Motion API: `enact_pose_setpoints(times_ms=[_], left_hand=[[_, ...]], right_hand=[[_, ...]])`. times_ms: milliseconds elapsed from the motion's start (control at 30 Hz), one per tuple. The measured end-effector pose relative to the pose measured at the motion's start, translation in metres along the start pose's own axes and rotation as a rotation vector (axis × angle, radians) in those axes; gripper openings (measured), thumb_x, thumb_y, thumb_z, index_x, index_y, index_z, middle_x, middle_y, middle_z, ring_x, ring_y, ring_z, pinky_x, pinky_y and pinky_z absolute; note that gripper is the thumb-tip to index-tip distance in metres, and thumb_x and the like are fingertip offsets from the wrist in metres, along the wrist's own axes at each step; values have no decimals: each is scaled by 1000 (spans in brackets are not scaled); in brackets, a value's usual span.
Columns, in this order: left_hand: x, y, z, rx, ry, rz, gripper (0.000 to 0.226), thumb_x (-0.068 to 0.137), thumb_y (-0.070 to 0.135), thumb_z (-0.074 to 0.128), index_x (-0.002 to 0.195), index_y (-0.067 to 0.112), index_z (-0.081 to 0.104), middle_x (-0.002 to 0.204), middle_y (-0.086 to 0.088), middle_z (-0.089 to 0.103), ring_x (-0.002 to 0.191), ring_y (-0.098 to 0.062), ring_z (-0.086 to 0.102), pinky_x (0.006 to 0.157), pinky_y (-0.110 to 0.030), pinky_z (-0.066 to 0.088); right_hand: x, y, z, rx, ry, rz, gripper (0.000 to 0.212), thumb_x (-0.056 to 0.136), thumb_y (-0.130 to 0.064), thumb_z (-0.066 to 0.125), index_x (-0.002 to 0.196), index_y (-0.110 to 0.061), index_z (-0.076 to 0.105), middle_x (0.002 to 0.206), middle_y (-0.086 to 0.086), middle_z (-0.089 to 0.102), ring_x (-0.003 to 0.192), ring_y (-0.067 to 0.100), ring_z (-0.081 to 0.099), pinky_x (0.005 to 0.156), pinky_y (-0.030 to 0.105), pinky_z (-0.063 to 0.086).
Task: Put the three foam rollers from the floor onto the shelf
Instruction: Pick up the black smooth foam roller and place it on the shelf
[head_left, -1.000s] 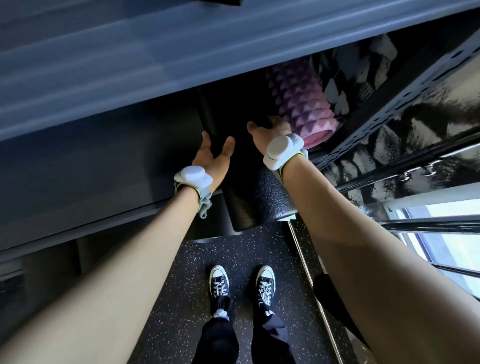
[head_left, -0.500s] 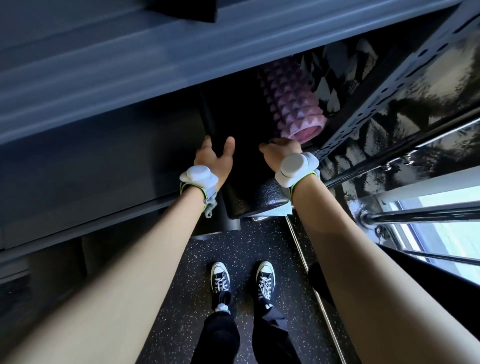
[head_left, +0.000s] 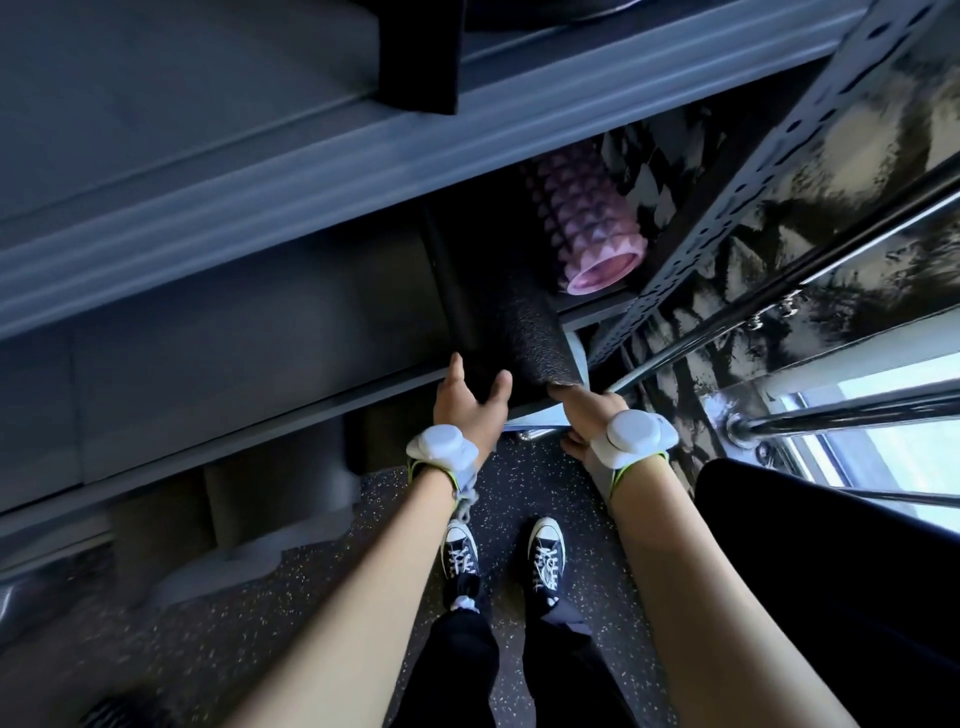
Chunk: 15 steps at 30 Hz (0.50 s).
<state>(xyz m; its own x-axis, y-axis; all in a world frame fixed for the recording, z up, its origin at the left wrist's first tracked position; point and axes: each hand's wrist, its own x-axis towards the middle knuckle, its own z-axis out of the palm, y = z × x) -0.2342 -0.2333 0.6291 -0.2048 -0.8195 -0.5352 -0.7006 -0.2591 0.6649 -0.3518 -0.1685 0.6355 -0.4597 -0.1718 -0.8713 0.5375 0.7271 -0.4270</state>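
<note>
Both hands have come back toward the shelf (head_left: 332, 400) edge since a second ago. At mid-frame, the left hand (head_left: 467, 408) is spread open, fingers touching the end of the black foam roller (head_left: 524, 332). Beside it, the right hand (head_left: 587, 415) touches that roller's end; its fingers are hidden, so its grip is unclear. Up right, the pink foam roller (head_left: 587, 218) lies on the shelf.
</note>
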Motion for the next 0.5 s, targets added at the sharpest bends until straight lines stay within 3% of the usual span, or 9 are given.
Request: enact_pose_setpoints(times_ms=[133,267,433,500], left_hand=[[-2,-3,4,22,-12,0,79,96,43,61,159,16,22,160,-14,35,144,-30,37,110,-32,32],[1,-5,5,43,-4,15,78,97,46,58,160,17,22,158,-14,38,142,-32,39,107,-33,35],[18,2,2,35,16,36,76,97,49,55,159,18,23,159,-10,37,145,-28,37,109,-31,32],[30,7,1,22,16,50,76,98,48,55,159,16,23,160,-11,35,146,-28,35,111,-31,31]], right_hand=[[-4,-2,5,75,-93,82,25,88,-30,72,98,-11,58,85,7,56,74,19,58,75,30,56],[-2,-11,15,41,-96,47,22,90,-26,69,103,-8,67,81,11,65,74,21,60,60,28,49],[10,-27,24,2,-112,5,18,92,-25,67,98,-8,66,82,10,64,78,21,61,57,26,47],[17,-36,28,-6,-84,-27,17,90,-27,69,92,-10,66,76,7,65,78,20,67,64,26,53]])
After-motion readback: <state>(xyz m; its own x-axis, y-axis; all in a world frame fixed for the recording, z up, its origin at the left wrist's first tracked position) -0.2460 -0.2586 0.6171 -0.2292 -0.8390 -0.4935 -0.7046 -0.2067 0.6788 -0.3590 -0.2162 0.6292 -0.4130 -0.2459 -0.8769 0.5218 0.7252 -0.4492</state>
